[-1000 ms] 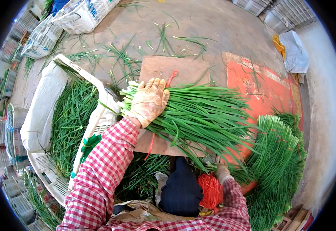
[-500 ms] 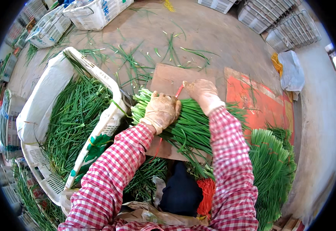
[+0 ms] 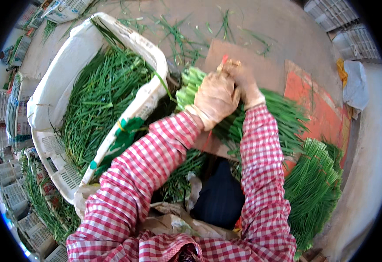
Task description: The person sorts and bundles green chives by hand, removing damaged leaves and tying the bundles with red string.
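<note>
A thick bundle of green chives (image 3: 265, 115) lies across a brown cardboard sheet (image 3: 226, 50), its pale cut ends to the left. My left hand (image 3: 215, 98), in a tan glove, is closed over the bundle near those ends. Right beside it, my gloved right hand (image 3: 243, 81) is pinched at the bundle's far side, somewhat blurred. A short piece of red tie (image 3: 225, 57) sticks up at its fingertips; the rest is mostly hidden by the hands.
To the left stands a white plastic crate (image 3: 158, 65) with loose green leaves. Stacked bundles of chives (image 3: 313, 179) lie at right, by an orange-red board (image 3: 307, 102). Stray leaves (image 3: 178, 37) litter the floor beyond. A dark blue cloth-like shape (image 3: 217, 194) is close in front of me.
The view has shifted, so the scene sits farther right and the crate higher. My right hand, earlier pulling the red tie apart from my left, now meets the left hand over the bundle.
</note>
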The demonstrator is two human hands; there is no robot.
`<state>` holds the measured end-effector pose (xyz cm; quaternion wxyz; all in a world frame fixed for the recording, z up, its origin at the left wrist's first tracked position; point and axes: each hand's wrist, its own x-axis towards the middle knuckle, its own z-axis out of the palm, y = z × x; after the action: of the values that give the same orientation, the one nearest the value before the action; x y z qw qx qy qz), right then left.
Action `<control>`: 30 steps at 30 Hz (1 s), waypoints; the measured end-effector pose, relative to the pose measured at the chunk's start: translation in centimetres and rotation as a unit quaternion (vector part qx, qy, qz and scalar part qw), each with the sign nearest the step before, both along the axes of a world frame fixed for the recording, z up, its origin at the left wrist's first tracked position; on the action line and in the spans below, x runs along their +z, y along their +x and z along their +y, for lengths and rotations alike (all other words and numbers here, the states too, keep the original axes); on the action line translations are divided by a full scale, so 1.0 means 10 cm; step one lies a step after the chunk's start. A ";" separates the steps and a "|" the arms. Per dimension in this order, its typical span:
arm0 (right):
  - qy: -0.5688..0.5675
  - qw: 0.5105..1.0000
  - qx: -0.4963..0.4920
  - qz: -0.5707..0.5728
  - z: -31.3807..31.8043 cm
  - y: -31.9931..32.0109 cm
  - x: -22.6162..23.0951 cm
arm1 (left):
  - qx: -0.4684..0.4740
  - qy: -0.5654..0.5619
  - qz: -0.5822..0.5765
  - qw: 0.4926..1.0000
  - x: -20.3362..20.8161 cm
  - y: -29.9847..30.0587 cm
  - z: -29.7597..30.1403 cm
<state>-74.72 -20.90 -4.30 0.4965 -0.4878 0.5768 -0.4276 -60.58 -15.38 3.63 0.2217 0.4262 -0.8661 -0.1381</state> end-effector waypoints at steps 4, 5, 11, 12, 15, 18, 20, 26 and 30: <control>0.037 0.996 0.025 -0.077 -0.06 0.00 0.13 | -0.102 -0.146 0.301 0.937 0.29 0.53 0.02; 0.054 0.995 0.018 -0.086 -0.03 0.01 0.17 | -0.123 -0.142 0.260 0.947 0.46 0.75 0.12; 0.107 0.991 0.004 -0.085 0.00 0.12 0.39 | -0.262 -0.050 -0.003 0.964 0.02 1.16 0.62; 0.093 0.994 0.041 -0.039 -0.02 0.06 0.34 | -0.287 -0.055 -0.058 0.955 -0.07 1.15 0.65; 0.108 0.991 0.039 -0.062 -0.01 0.11 0.30 | -0.351 -0.052 -0.134 0.925 -0.31 1.04 0.54; 0.116 0.989 0.019 -0.092 0.00 0.06 0.24 | -0.407 -0.081 -0.153 0.897 -0.49 0.91 0.48; 0.119 0.987 0.010 -0.104 0.01 0.05 0.23 | -0.414 -0.076 -0.103 0.901 -0.56 0.89 0.50; 0.110 0.986 0.003 -0.129 0.01 -0.01 0.17 | -0.308 -0.019 -0.030 0.951 -0.44 0.96 0.87; 0.106 0.994 0.003 0.012 0.05 0.14 0.34 | -0.167 0.073 0.123 0.976 -0.43 0.98 1.22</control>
<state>-73.32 -20.39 -0.91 0.5393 -0.4394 0.6236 -0.3566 -50.82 -3.20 -0.68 0.2684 0.2705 -0.8787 -0.2877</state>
